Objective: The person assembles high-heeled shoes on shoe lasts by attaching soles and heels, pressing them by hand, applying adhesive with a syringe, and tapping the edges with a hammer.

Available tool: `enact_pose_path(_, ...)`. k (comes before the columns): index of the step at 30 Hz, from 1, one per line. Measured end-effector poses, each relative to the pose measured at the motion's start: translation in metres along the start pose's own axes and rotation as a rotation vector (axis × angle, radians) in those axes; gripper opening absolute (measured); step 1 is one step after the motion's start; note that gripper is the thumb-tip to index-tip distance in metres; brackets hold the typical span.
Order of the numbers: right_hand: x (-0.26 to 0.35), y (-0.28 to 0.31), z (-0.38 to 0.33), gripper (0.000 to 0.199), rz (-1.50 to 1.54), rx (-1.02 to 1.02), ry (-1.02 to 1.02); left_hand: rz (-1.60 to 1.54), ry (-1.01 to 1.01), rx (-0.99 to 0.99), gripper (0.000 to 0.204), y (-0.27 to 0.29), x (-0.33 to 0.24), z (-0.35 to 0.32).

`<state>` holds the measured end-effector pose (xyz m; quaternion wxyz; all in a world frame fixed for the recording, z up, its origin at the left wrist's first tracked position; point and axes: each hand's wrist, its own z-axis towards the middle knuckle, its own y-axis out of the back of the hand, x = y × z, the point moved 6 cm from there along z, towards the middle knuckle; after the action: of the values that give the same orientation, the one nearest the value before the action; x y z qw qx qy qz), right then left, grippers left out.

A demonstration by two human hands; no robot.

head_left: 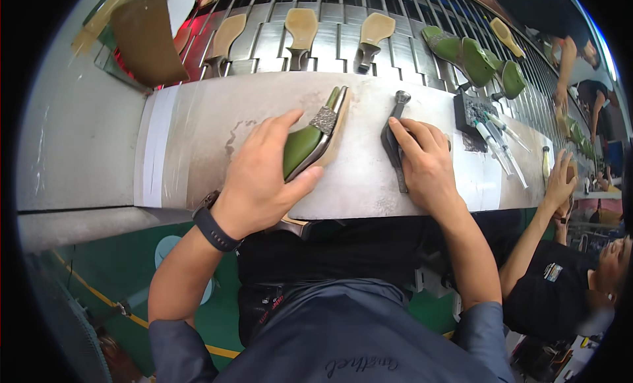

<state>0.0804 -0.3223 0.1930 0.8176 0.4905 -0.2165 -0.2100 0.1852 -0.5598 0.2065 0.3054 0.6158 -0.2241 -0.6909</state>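
Note:
A green open shoe [302, 150] with a glittering band and a tan sole lies tilted on the pale workbench [359, 188]. My left hand [258, 169] is closed round its near end, thumb along the sole's edge and fingers over the far side. On the bench to the right lies a dark metal hand tool [389, 142] with a knobbed far end; its exact kind I cannot make out. My right hand [427, 160] grips it from the right, index finger stretched along its top and the other fingers curled.
Right of the tool, several syringes [496, 146] lean on a black block [467, 116]. Behind the bench, a slatted metal conveyor [339, 50] carries heeled tan soles [301, 28] and green shoes [455, 50]. A brown panel [146, 40] stands far left. A co-worker's hand [560, 178] is at the right.

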Motion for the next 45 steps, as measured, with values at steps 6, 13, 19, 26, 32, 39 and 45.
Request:
enact_pose_path(6,0.001,0.004,0.012,0.036,0.137,0.151,-0.247,-0.004,-0.152,0.138,0.09,-0.012,-0.01,0.021)
enact_pose_path(13,0.043,-0.008,0.006,0.027,1.275,-0.222,-0.524,-0.036,-0.205,0.118,0.09,-0.011,-0.015,0.026)
enact_pose_path(19,0.062,-0.047,-0.009,0.025,1.775,-0.305,-1.068,-0.024,-0.143,0.221,0.089,-0.01,-0.014,0.028)
enact_pose_path(26,0.065,-0.05,-0.01,0.026,1.727,-0.261,-0.981,0.083,-0.111,0.24,0.091,-0.01,-0.014,0.03)
enact_pose_path(32,0.069,-0.046,-0.004,0.027,1.72,-0.302,-0.853,0.092,-0.114,0.241,0.095,-0.009,-0.013,0.031)
enact_pose_path(39,0.035,-0.023,0.037,0.028,1.473,-0.129,-0.52,0.106,-0.135,0.226,0.095,-0.008,-0.014,0.032)
enact_pose_path(45,0.032,-0.011,0.063,0.025,1.258,0.084,-0.346,0.052,-0.081,0.143,0.101,-0.003,-0.004,0.024)
